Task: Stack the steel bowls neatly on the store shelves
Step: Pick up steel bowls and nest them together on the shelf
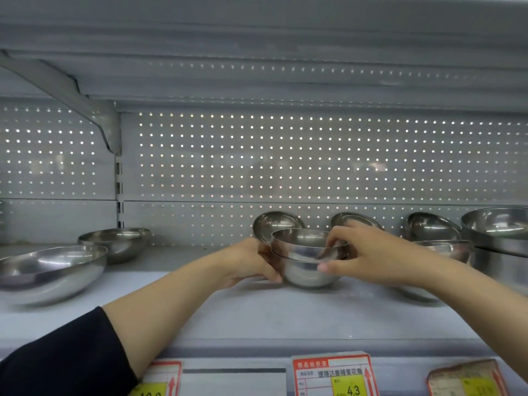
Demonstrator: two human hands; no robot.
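Note:
Two small steel bowls sit nested as a stack (pixel 307 261) on the grey shelf (pixel 257 312), near its middle. My left hand (pixel 251 262) grips the stack's left side, thumb low on the lower bowl. My right hand (pixel 363 252) holds the right side, fingers on the upper bowl's rim. Behind the stack, three small bowls lean tilted against the back panel: one bowl (pixel 277 222) at the left, a second bowl (pixel 354 218) partly hidden by my right hand, a third bowl (pixel 431 225) further right.
Two wider bowls stand at the left, a near bowl (pixel 51 271) and a far bowl (pixel 117 241). A large bowl stack (pixel 497 232) fills the right edge, with another bowl (pixel 445 248) beside it. Price tags (pixel 333 375) hang on the shelf's front edge. An upper shelf (pixel 257 67) overhangs.

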